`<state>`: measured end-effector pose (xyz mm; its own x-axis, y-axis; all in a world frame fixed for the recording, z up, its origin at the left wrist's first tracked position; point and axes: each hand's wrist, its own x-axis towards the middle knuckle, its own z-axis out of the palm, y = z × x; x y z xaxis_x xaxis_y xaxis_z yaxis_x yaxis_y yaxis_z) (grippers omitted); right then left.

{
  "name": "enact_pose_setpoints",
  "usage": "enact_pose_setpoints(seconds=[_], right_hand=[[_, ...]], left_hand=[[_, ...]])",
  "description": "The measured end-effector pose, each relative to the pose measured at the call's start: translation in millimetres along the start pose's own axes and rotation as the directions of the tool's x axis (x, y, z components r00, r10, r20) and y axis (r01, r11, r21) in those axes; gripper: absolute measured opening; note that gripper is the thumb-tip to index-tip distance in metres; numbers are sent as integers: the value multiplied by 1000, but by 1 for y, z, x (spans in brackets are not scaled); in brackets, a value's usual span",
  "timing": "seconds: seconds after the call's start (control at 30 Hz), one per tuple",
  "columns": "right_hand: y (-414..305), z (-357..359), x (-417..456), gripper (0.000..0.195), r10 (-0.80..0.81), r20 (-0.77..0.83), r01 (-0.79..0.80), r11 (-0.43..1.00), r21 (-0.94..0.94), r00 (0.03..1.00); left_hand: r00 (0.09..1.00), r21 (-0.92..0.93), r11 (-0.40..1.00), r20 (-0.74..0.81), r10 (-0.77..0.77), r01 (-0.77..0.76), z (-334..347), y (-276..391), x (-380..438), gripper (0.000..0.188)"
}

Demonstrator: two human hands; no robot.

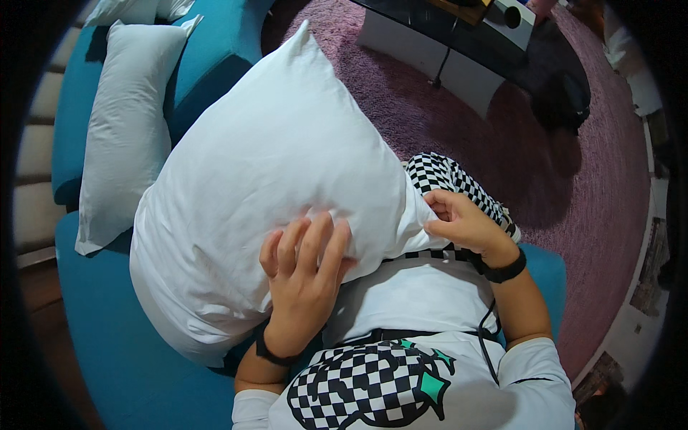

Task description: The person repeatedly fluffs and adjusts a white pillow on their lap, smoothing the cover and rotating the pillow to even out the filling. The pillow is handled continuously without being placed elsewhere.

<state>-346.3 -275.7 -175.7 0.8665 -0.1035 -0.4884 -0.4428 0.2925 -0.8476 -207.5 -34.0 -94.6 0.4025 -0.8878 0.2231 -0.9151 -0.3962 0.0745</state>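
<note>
A large, plump white pillow (279, 140) lies across my lap and the seat to my left, one corner pointing away from me. My left hand (307, 263) rests on its near side with the fingers spread, pressing dents into the cloth. At the pillow's right corner, my right hand (457, 223) pinches a gathered fold of the white fabric between thumb and fingers. Both wrists wear black bands. Part of the checkered trouser leg (443, 172) shows beyond the right corner.
I sit on a teal sofa (102, 322). A long white pillow (126, 123) leans at the left, with more white pillows (123, 12) behind it. A dark-topped table (424, 27) stands on a purple rug (602, 215), a cable (443, 67) hanging from it.
</note>
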Motion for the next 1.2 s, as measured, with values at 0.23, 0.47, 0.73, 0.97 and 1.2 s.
enact_pose_setpoints(seconds=[0.23, 0.47, 0.73, 0.97, 1.2], right_hand=[[-1, -4, -5, 26, -62, -74, 60, 998, -23, 995], [-33, 26, -6, 28, -637, -132, 238, 462, -855, 759], [-81, 114, 29, 38, -709, 488, 722, 43, -690, 508], [-100, 213, 52, 40, -519, 778, 859, -150, -490, 353], [-106, 233, 55, 48, -382, 849, 837, -264, -480, 366]], left_hand=[[968, 255, 937, -138, -208, 237, 6, -50, -6, 31], [879, 118, 936, -397, -263, 333, -20, -48, -68, 27], [390, -218, 605, -590, -707, 766, 0, -31, -173, 37], [169, -541, 394, -419, -892, 743, 10, -23, -181, 43], [151, -545, 420, -470, -870, 726, 16, -3, -162, 22]])
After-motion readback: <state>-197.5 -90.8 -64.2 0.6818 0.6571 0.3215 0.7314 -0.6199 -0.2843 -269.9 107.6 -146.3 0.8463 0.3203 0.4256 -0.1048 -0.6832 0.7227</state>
